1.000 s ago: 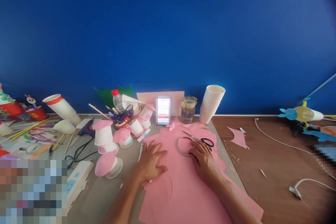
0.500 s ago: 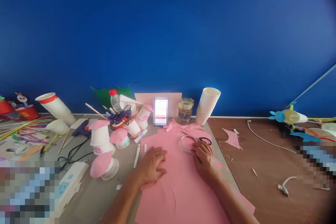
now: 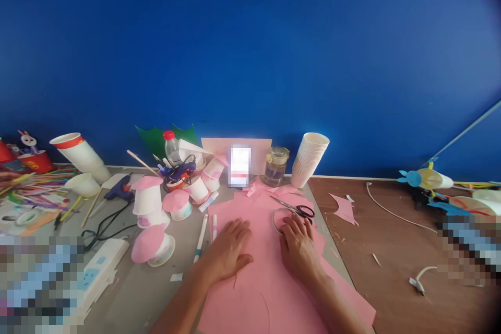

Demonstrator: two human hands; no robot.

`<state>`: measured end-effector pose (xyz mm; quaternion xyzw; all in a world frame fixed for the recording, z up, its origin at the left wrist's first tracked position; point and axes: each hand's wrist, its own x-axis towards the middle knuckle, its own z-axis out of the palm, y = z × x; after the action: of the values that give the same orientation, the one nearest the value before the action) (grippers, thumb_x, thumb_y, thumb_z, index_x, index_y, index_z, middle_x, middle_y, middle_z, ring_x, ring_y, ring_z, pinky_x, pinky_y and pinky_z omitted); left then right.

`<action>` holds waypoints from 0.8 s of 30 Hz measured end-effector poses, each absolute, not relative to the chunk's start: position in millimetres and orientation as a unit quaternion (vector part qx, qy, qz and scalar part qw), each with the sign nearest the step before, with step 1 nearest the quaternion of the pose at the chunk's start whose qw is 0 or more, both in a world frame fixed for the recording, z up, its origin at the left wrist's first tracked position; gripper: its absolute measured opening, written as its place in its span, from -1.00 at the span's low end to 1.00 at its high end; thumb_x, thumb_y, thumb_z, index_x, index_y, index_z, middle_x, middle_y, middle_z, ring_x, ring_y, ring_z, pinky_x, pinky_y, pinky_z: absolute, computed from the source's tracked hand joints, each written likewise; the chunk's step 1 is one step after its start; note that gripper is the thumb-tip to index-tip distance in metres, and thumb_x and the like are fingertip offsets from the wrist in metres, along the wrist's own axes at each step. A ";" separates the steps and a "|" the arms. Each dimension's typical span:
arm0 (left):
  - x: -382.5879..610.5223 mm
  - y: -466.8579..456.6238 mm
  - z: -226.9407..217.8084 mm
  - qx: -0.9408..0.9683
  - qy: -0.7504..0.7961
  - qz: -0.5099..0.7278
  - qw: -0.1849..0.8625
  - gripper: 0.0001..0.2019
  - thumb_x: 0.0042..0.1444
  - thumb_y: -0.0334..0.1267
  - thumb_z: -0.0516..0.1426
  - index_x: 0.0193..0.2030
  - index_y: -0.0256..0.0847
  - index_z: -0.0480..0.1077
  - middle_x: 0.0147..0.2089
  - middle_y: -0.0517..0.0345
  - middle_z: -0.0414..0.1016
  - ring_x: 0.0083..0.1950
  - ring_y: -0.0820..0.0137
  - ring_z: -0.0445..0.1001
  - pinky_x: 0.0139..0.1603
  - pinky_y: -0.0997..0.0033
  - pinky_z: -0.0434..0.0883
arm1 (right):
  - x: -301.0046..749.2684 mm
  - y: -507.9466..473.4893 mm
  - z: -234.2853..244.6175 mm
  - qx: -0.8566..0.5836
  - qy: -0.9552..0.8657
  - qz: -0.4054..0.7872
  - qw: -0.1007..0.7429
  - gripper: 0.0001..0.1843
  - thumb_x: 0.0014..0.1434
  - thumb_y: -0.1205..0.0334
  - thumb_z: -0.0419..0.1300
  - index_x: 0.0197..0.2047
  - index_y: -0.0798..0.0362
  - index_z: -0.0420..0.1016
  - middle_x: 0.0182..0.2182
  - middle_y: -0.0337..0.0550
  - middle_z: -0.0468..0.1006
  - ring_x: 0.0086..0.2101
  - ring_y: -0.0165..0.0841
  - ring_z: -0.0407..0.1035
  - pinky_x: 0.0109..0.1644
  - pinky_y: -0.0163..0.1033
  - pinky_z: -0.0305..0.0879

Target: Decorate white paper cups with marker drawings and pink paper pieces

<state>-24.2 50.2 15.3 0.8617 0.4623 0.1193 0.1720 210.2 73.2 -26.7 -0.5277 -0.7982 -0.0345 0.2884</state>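
Note:
A large pink paper sheet point(image 3: 258, 276) lies in front of me, with a thin curved line near its lower edge. My left hand point(image 3: 229, 250) rests on its left side, fingers stretched out, thumb apart, holding nothing. My right hand point(image 3: 299, 240) is on the right side, its fingers bent over a thin whitish ring point(image 3: 275, 222); the hand hides much of the ring. Just beyond those fingers lie black-handled scissors point(image 3: 301, 210). A white marker point(image 3: 214, 225) is on the sheet by my left hand, and another marker point(image 3: 201, 237) is beside the sheet.
Pink-topped paper cups point(image 3: 147, 245) stand at the left, near a glue gun point(image 3: 119, 188) and a power strip point(image 3: 104, 266). Behind the sheet are a lit phone point(image 3: 239, 167), a glass jar point(image 3: 276, 167) and stacked white cups point(image 3: 310, 159). A pink scrap point(image 3: 345, 209) lies at right.
My right hand and the ring have come slightly toward me, uncovering more of the scissors. My left hand has shifted a little to the right on the sheet.

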 end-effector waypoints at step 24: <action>-16.0 45.4 17.2 0.870 0.467 0.104 0.122 -0.46 0.05 -0.04 0.19 0.15 -0.16 0.24 0.31 -0.08 0.18 0.33 0.04 0.11 0.29 -0.03 0.11 | 197.5 113.1 -14.7 -0.364 -0.884 0.041 0.292 -0.72 0.19 0.41 -0.01 -0.12 0.05 0.46 -0.09 -0.01 0.51 -0.01 -0.19 0.33 0.16 0.07 0.13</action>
<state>-16.0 45.4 17.2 0.8696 0.4671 0.1042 0.1215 197.5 113.1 -14.7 -0.3638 -0.8837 0.0414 0.2915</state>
